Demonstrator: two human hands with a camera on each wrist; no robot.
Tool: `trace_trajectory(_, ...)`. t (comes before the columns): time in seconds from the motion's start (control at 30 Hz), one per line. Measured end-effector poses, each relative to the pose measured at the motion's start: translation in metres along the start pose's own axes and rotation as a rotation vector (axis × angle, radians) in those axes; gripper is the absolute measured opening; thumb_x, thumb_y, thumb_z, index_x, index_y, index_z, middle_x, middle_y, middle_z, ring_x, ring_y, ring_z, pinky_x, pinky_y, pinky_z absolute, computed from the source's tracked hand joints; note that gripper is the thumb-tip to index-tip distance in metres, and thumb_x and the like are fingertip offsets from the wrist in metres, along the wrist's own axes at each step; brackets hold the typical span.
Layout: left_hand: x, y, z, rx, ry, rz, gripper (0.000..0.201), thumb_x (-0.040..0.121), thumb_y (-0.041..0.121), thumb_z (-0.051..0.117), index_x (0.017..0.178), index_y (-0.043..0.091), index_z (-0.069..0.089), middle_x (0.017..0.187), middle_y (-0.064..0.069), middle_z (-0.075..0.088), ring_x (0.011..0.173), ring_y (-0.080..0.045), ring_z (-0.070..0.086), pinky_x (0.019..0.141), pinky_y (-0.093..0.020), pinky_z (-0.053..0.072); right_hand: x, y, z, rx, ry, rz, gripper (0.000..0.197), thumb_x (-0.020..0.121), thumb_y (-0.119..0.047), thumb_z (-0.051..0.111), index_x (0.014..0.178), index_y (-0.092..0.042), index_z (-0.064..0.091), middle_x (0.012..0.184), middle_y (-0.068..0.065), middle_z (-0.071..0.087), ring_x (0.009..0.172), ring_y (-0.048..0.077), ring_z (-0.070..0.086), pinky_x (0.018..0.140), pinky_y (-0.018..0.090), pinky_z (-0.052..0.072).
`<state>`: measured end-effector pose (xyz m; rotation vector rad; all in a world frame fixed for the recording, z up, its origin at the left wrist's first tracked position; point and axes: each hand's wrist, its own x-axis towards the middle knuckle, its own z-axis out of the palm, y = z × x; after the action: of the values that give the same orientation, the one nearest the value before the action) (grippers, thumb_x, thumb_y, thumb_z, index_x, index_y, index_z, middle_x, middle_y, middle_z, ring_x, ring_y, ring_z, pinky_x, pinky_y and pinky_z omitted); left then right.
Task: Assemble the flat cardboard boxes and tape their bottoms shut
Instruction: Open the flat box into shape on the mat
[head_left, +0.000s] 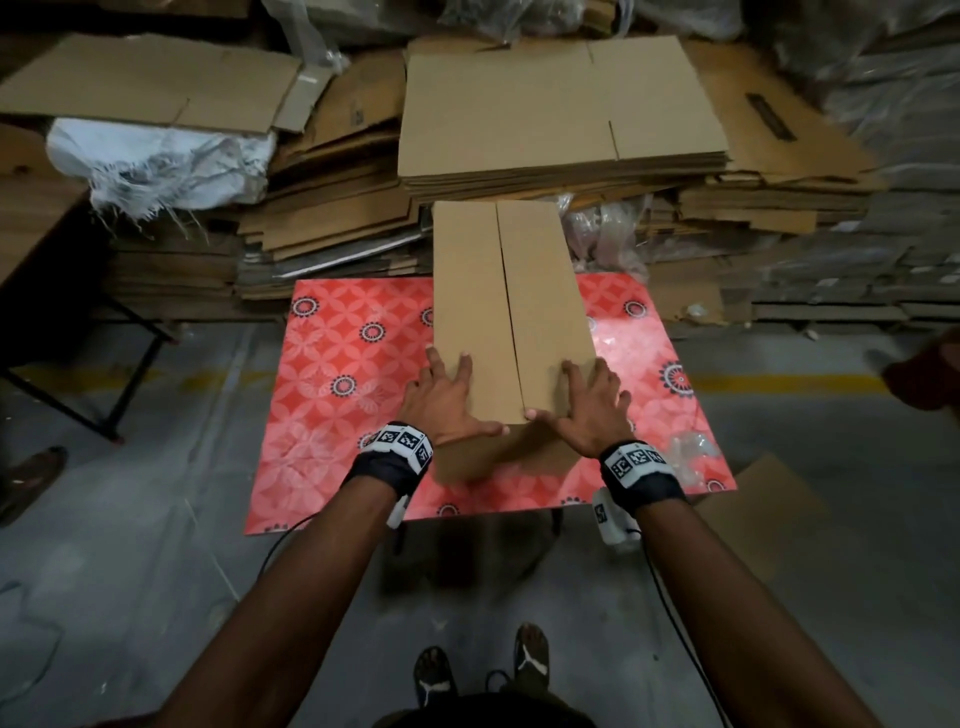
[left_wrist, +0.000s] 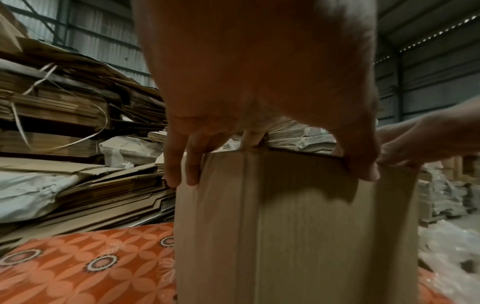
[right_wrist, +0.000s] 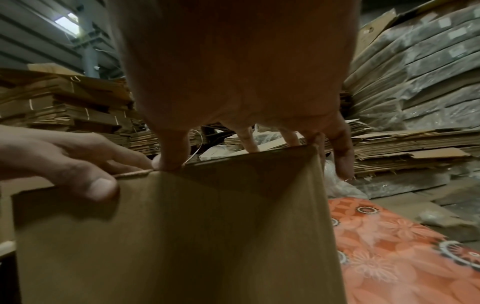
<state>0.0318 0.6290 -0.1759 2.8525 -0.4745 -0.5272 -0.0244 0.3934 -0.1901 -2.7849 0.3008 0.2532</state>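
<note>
One assembled box (head_left: 511, 312), plain brown corrugated card, long and rectangular, stands on the red patterned table (head_left: 337, 384) at its middle. Two flaps meet along a seam running near to far. Two hands at the near end: left hand (head_left: 441, 397) with fingers spread flat on the left flap, thumb along the near edge; right hand (head_left: 589, 402) likewise spread flat on the right flap. Neither grips. Beyond the table, one neat stack of flat boxes (head_left: 561, 109), further ragged cardboard piles left and right. One torn white sack (head_left: 156, 161), far left. Grey concrete floor (head_left: 130, 545) with a yellow line; corrugated metal walls.
</note>
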Motion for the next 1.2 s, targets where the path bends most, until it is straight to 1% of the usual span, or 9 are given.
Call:
trace_trajectory(0.13, 0.006, -0.002, -0.005, 0.007, -0.022, 0.008, 0.132, 0.067, 0.094, 0.055, 0.163, 0.026, -0.004, 0.163, -0.033, -0.017, 0.150, -0.054, 0.014, 0.120, -0.061, 0.024, 0.006, 0.005, 0.012, 0.016, -0.005, -0.107, 0.104, 0.077, -0.093, 0.019, 0.163, -0.037, 0.000, 0.169, 0.009, -0.022, 0.156, 0.033, -0.018, 0.122, 0.066, 0.002)
trace_trajectory(0.43, -0.010, -0.005, -0.007, 0.003, 0.148, 0.060, 0.123, 0.066, 0.101, 0.030, 0.163, 0.030, 0.004, 0.169, -0.023, 0.003, 0.155, -0.041, 0.008, 0.123, -0.058, 0.011, 0.012, 0.014, 0.022, 0.017, 0.050, -0.172, 0.101, 0.077, -0.090, 0.011, 0.163, -0.037, 0.001, 0.171, 0.001, -0.016, 0.157, 0.023, -0.014, 0.123, 0.064, 0.004)
trace_trajectory(0.6, -0.035, 0.000, -0.003, -0.171, 0.679, 0.314, 0.086, 0.088, 0.046, 0.072, 0.158, 0.021, 0.029, 0.166, -0.014, 0.025, 0.152, -0.035, 0.023, 0.124, -0.058, 0.021, 0.013, 0.015, 0.023, 0.030, 0.060, -0.175, 0.100, 0.077, -0.089, 0.013, 0.163, -0.039, 0.003, 0.171, 0.000, -0.013, 0.158, 0.024, -0.012, 0.123, 0.064, 0.005)
trace_trajectory(0.7, -0.050, 0.003, -0.004, -0.204, 1.069, 0.349, 0.078, 0.079, -0.001, 0.065, 0.151, 0.012, 0.037, 0.159, -0.019, 0.034, 0.147, -0.037, 0.033, 0.116, -0.061, 0.031, 0.013, 0.016, 0.023, 0.030, 0.048, -0.178, 0.097, 0.080, -0.087, 0.016, 0.163, -0.038, 0.002, 0.171, 0.001, -0.014, 0.157, 0.024, -0.013, 0.122, 0.064, 0.005)
trace_trajectory(0.77, -0.058, 0.001, -0.008, -0.089, 1.169, 0.203, 0.080, 0.071, -0.008, 0.058, 0.148, 0.012, 0.044, 0.156, -0.022, 0.034, 0.147, -0.042, 0.030, 0.120, -0.062, 0.024, 0.013, 0.016, 0.025, 0.021, 0.047, -0.184, 0.096, 0.082, -0.087, 0.015, 0.163, -0.038, 0.002, 0.171, 0.002, -0.014, 0.157, 0.025, -0.013, 0.121, 0.065, 0.005)
trace_trajectory(0.83, -0.063, -0.005, -0.010, 0.119, 1.120, 0.032, 0.078, 0.068, -0.004, 0.053, 0.143, 0.015, 0.052, 0.154, -0.021, 0.034, 0.150, -0.044, 0.022, 0.122, -0.066, 0.012, 0.014, 0.016, 0.025, 0.015, 0.045, -0.187, 0.095, 0.084, -0.086, 0.017, 0.163, -0.037, 0.003, 0.172, 0.003, -0.012, 0.157, 0.026, -0.012, 0.121, 0.067, 0.006)
trace_trajectory(0.93, -0.065, -0.010, -0.003, 0.289, 0.780, -0.173, 0.068, 0.073, 0.014, 0.059, 0.140, 0.017, 0.052, 0.153, -0.020, 0.039, 0.153, -0.044, 0.015, 0.115, -0.077, 0.000, 0.016, 0.016, 0.025, 0.016, 0.053, -0.194, 0.097, 0.082, -0.087, 0.014, 0.163, -0.036, 0.005, 0.172, 0.003, -0.011, 0.158, 0.027, -0.012, 0.121, 0.068, 0.008)
trace_trajectory(1.03, -0.058, -0.013, 0.013, 0.225, 0.520, -0.367, 0.061, 0.086, 0.038, 0.054, 0.143, 0.019, 0.048, 0.156, -0.026, 0.036, 0.149, -0.052, 0.018, 0.111, -0.080, -0.001, 0.015, 0.017, 0.025, 0.015, 0.064, -0.200, 0.100, 0.078, -0.089, 0.009, 0.163, -0.036, 0.005, 0.172, 0.004, -0.011, 0.158, 0.028, -0.011, 0.121, 0.067, 0.008)
trace_trajectory(1.2, -0.035, -0.008, 0.037, 0.002, 0.397, -0.402, 0.074, 0.098, 0.065, 0.029, 0.152, 0.015, 0.033, 0.158, -0.038, 0.024, 0.149, -0.054, 0.014, 0.113, -0.078, 0.001, 0.015, 0.017, 0.026, 0.017, 0.076, -0.189, 0.099, 0.078, -0.088, 0.011, 0.163, -0.037, 0.007, 0.172, 0.003, -0.009, 0.158, 0.027, -0.010, 0.122, 0.066, 0.009)
